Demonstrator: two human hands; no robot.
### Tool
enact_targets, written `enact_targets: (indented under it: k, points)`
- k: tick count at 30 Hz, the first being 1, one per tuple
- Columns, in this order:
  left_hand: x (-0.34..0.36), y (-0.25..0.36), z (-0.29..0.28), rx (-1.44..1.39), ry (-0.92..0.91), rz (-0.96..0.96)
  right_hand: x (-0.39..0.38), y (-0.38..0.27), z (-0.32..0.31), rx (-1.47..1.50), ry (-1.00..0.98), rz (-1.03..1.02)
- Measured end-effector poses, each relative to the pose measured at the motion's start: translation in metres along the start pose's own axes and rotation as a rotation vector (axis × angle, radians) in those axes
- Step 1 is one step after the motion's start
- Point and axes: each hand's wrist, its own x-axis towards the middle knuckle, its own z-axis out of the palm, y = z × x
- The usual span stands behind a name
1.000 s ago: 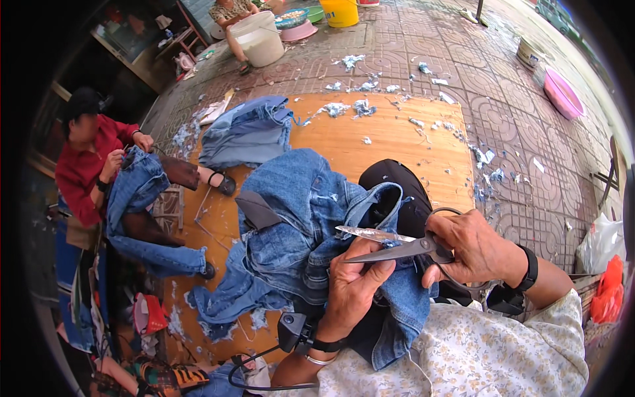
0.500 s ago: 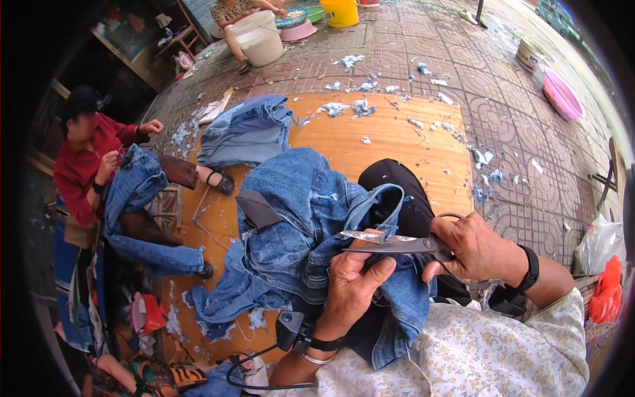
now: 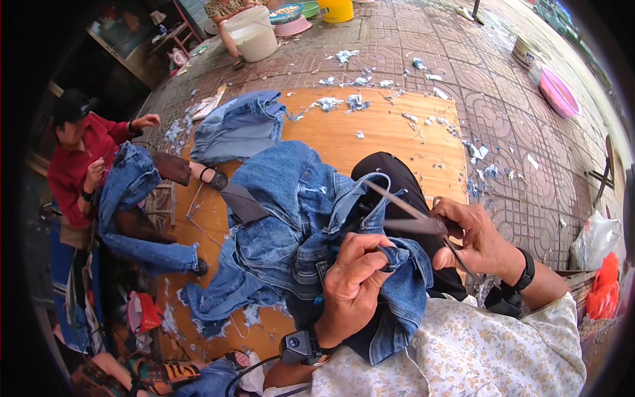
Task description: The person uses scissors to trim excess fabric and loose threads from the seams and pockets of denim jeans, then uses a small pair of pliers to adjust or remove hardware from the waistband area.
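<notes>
A blue denim garment (image 3: 284,178) with a grey patch lies bunched across my lap. My left hand (image 3: 355,278) pinches a small folded edge of the denim between thumb and fingers. In my right hand (image 3: 476,238) is a pair of scissors (image 3: 423,223), thumb and fingers at the handles. Its blades are spread and point up and to the left, above my dark trousers (image 3: 403,177) and close to a loop of denim strip (image 3: 378,192). The blades are slightly blurred, and I cannot tell whether they touch the cloth.
Under the cloth is a wooden board (image 3: 390,132) strewn with scraps. Folded denim (image 3: 241,126) lies on it. At left a person in red (image 3: 86,152) holds jeans (image 3: 132,178). A white bucket (image 3: 251,36) and pink basin (image 3: 559,91) stand farther off; plastic bags (image 3: 603,284) sit at right.
The scissors have swung from lying level across the denim by my left hand to pointing up, blades wider apart. My left hand has turned and now pinches a denim edge.
</notes>
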Motion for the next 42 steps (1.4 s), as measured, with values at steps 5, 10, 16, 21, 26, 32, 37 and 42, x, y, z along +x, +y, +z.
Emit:
enact_targets:
  k: [5, 10, 16, 21, 26, 32, 37, 42]
  points:
    - [-0.004, -0.004, -0.001, 0.025, 0.025, 0.064, -0.003, 0.008, -0.002, -0.125, -0.033, -0.192]
    - [-0.004, -0.003, -0.001, 0.065, 0.040, 0.112, -0.003, 0.000, -0.008, -0.352, -0.051, -0.324]
    - [-0.003, -0.010, 0.002, 0.067, -0.033, 0.160, -0.009, -0.009, -0.012, -0.515, -0.059, -0.319]
    - [-0.003, -0.010, 0.003, 0.065, -0.033, 0.135, -0.012, -0.008, -0.013, -0.538, -0.080, -0.289]
    - [-0.001, -0.006, 0.005, 0.060, -0.022, 0.069, -0.014, -0.008, -0.014, -0.530, -0.123, -0.202]
    - [-0.003, -0.005, -0.004, -0.082, 0.002, -0.096, -0.019, 0.008, -0.006, -0.087, -0.034, 0.091]
    - [-0.010, -0.011, -0.009, -0.287, 0.052, -0.164, -0.014, 0.002, -0.001, -0.018, -0.044, 0.060]
    - [-0.015, -0.017, -0.007, -0.409, 0.093, -0.189, -0.011, 0.001, 0.005, -0.340, -0.040, -0.236]
